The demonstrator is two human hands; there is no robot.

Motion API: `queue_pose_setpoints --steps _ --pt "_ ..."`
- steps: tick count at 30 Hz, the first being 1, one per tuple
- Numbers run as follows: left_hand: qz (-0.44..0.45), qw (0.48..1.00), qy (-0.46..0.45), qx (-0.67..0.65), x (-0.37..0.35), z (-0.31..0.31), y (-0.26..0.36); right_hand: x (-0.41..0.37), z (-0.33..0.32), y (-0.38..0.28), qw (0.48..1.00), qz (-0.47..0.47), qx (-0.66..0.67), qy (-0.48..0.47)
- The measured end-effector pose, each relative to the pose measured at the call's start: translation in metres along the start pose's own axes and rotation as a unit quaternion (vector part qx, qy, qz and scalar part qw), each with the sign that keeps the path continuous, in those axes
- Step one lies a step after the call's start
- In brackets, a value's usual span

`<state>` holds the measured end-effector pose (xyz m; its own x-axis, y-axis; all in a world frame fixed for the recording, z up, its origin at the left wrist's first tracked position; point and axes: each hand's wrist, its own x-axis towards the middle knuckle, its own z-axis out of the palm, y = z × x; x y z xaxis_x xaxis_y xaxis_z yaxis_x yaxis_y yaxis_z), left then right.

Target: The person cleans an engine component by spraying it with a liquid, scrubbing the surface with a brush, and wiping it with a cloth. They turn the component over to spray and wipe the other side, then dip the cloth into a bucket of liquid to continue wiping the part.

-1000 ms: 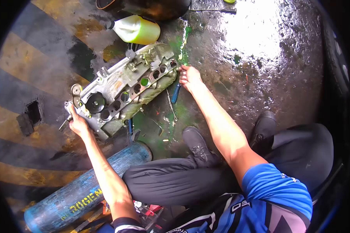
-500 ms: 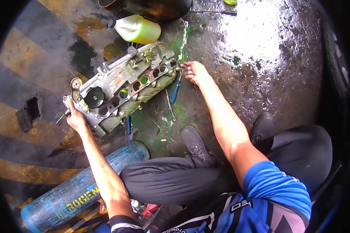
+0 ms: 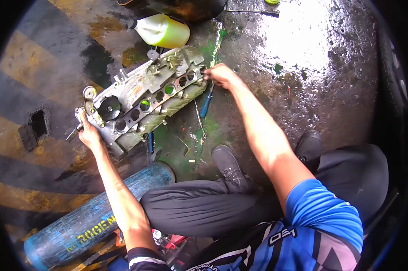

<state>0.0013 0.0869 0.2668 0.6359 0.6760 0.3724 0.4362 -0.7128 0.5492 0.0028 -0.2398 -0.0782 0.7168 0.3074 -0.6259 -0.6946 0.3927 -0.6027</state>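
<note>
Right hand [image 3: 220, 75]: shifted in to the cylinder head [image 3: 136, 95]'s right end; fingers curled, hold unclear.
Left hand [image 3: 91, 136]: gripping its left corner, thumb uppermost.
Cylinder head: low over floor [image 3: 262, 108]; likely heavy, rigid, oil-slick; best held at both ends.
Jug [image 3: 164, 31]: just beyond.

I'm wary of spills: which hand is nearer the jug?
Right. In the picture, the right hand is at the upper right end of the metal part, below and right of the jug; the left hand is at the opposite end, farther off.
</note>
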Motion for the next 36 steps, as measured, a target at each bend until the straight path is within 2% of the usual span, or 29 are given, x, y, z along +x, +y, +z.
queue_pose_setpoints --steps 1,3,6,9,10,11,13,14,15,17,18,21,23,25,26,27,28,29,30,31,32,33,35,36 --pt "-0.008 1.000 0.010 0.012 -0.007 0.001 0.007 -0.009 -0.016 -0.008 0.997 -0.033 -0.069 -0.001" --pt "-0.013 0.999 -0.015 -0.039 -0.008 0.003 0.005 -0.007 -0.013 -0.002 0.976 -0.159 -0.142 0.046" --pt "-0.020 0.998 -0.032 -0.053 -0.007 0.003 0.006 -0.002 0.009 0.001 0.907 -0.190 -0.370 0.065" --pt "-0.019 0.998 -0.032 -0.045 -0.007 0.002 0.008 0.030 -0.041 -0.015 0.816 -0.196 -0.539 -0.076" --pt "-0.016 1.000 -0.019 0.008 0.008 0.003 -0.004 0.004 -0.047 -0.041 0.811 -0.109 -0.575 -0.020" --pt "-0.022 1.000 -0.020 0.005 0.013 0.003 -0.004 -0.017 -0.046 -0.053 0.827 -0.103 -0.553 0.015" --pt "-0.032 0.999 -0.029 0.007 0.011 0.004 -0.003 -0.010 -0.020 -0.027 0.774 -0.165 -0.601 0.115" --pt "-0.030 0.998 -0.046 -0.013 0.010 0.004 -0.001 -0.011 -0.005 -0.023 0.757 -0.155 -0.628 0.088" --pt "-0.019 0.999 -0.042 -0.014 0.008 0.005 0.002 -0.016 -0.004 -0.017 0.741 -0.229 -0.625 0.082" --pt "0.001 1.000 -0.029 -0.010 0.005 0.004 0.006 -0.034 -0.011 -0.036 0.757 -0.161 -0.624 0.107" --pt "0.007 0.999 -0.016 0.036 0.006 0.002 0.008 -0.046 -0.022 -0.045 0.751 -0.180 -0.627 0.100" --pt "0.006 0.998 -0.017 0.053 0.008 0.000 0.008 -0.096 -0.030 -0.075 0.810 -0.173 -0.556 0.075" --pt "0.009 0.998 -0.015 0.067 0.017 -0.002 -0.002 -0.103 -0.009 -0.071 0.806 -0.159 -0.565 0.082" --pt "0.010 0.998 -0.037 0.055 0.020 0.001 -0.006 -0.094 0.011 -0.051 0.776 -0.234 -0.575 0.106" --pt "0.049 0.998 -0.046 0.001 0.011 -0.001 -0.002 -0.099 0.021 -0.054 0.762 -0.217 -0.602 0.101" --pt "0.033 0.998 -0.040 0.038 0.012 -0.004 -0.004 -0.099 0.019 -0.048 0.759 -0.269 -0.584 0.106" --pt "0.016 0.996 -0.034 0.075 0.013 -0.006 -0.008 -0.113 0.022 -0.059 0.722 -0.287 -0.617 0.129" --pt "0.059 0.996 -0.020 0.061 0.011 -0.002 -0.010 -0.100 0.017 -0.053 0.701 -0.319 -0.625 0.124" --pt "0.083 0.993 -0.071 -0.042 0.009 -0.001 -0.011 -0.107 0.021 -0.065 0.733 -0.272 -0.613 0.112" --pt "0.129 0.989 -0.074 -0.009 0.020 0.002 -0.024 -0.101 0.026 -0.061 0.734 -0.255 -0.618 0.123" --pt "0.059 0.994 -0.052 0.074 0.021 0.000 -0.014 -0.098 0.034 -0.060 0.723 -0.268 -0.622 0.136" --pt "0.059 0.996 -0.035 0.054 0.014 -0.001 -0.004 -0.097 0.040 -0.060 0.716 -0.278 -0.624 0.141" --pt "0.031 0.992 -0.039 0.118 0.018 0.000 -0.004 -0.108 0.042 -0.080 0.699 -0.298 -0.645 0.087" --pt "0.016 0.990 -0.055 0.125 0.020 -0.001 -0.004 -0.104 0.046 -0.083 0.695 -0.316 -0.638 0.101"
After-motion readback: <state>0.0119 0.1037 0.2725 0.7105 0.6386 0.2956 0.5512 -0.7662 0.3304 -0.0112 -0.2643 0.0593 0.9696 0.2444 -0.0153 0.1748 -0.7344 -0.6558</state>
